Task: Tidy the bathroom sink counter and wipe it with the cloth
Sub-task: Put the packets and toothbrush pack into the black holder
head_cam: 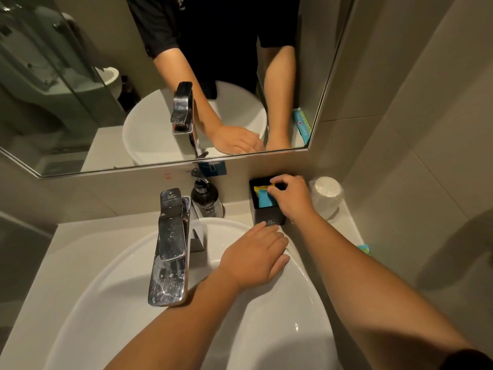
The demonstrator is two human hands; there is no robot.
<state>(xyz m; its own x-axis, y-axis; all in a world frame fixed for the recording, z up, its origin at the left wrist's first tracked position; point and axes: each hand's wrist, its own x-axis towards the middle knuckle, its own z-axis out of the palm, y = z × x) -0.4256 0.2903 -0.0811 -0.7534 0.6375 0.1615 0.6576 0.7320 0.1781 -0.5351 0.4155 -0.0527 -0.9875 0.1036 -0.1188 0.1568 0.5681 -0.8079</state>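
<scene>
While my right hand (289, 197) pinches sachets in the black box (266, 206), my left hand (256, 256) lies flat and empty against its front; tidying looks underway, wiping not begun, and I see no cloth on the surface (349, 225).

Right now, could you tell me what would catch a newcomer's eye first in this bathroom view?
Probably the two bare forearms reaching over the white basin: the right hand dips into a black box at the back wall, fingers on blue and yellow packets, while the left hand rests flat on the basin rim, fingertips touching the box front. Next comes the water-spotted chrome tap at centre, with the mirror above.
</scene>
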